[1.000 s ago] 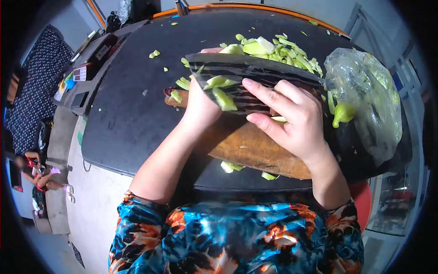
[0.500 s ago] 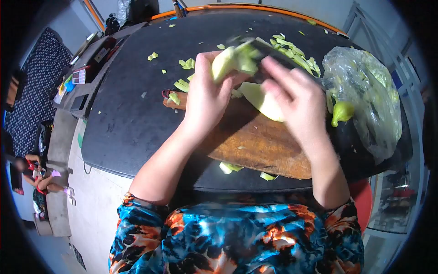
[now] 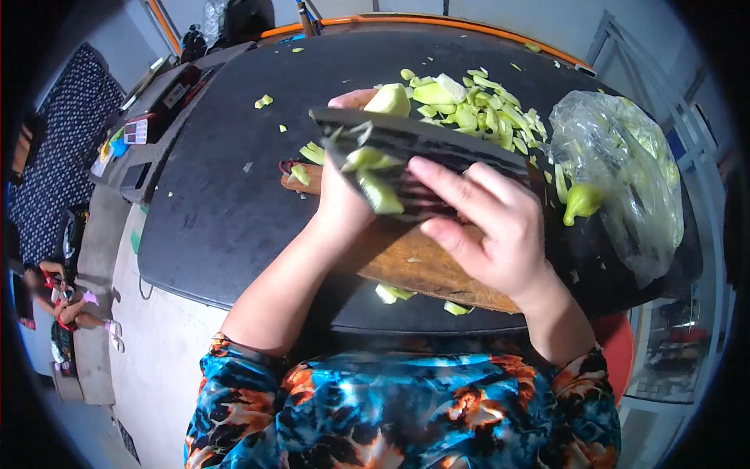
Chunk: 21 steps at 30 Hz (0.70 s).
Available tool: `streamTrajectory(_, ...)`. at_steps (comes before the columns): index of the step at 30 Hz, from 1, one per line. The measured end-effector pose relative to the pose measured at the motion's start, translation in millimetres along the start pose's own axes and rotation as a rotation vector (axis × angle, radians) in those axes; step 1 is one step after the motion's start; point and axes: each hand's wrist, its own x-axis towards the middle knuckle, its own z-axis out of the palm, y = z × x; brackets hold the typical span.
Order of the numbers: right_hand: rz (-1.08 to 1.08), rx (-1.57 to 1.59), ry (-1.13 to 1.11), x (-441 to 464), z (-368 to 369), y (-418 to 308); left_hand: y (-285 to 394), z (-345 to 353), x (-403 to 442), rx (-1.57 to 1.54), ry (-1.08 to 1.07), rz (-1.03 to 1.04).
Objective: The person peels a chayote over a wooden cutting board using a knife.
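My right hand (image 3: 496,223) grips a broad dark-bladed cleaver (image 3: 461,152), index finger laid along the flat of the blade; its handle is hidden in my palm. Slices of pale green vegetable (image 3: 380,193) cling to the blade. Behind the cleaver, my left hand (image 3: 344,191) is closed around a peeled pale green piece of vegetable (image 3: 388,100), mostly covered by the blade. Both hands are over a wooden cutting board (image 3: 426,258). Beyond the blade lies a heap of cut green slices (image 3: 469,105).
A clear plastic bag (image 3: 625,172) with green contents rests at the right, beside a small yellow-green vegetable piece (image 3: 582,202). Scraps (image 3: 391,293) lie along the near edge of the black table (image 3: 219,195). A seated person (image 3: 66,301) is at far left.
The cleaver has swung left and down across my left hand, its flat side now showing with slices on it. My right hand has lowered slightly. More of the heap behind is visible.
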Motion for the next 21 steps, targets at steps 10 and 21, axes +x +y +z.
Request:
streamTrajectory(10, -0.051, -0.098, -0.029, 2, 1, 1, -5, -2, -7, -0.087, -0.103, -0.051)
streamTrajectory(21, 0.174, -0.009, 0.301, 10, -25, 45, 29, 2, -7, 0.244, -0.034, 0.143)
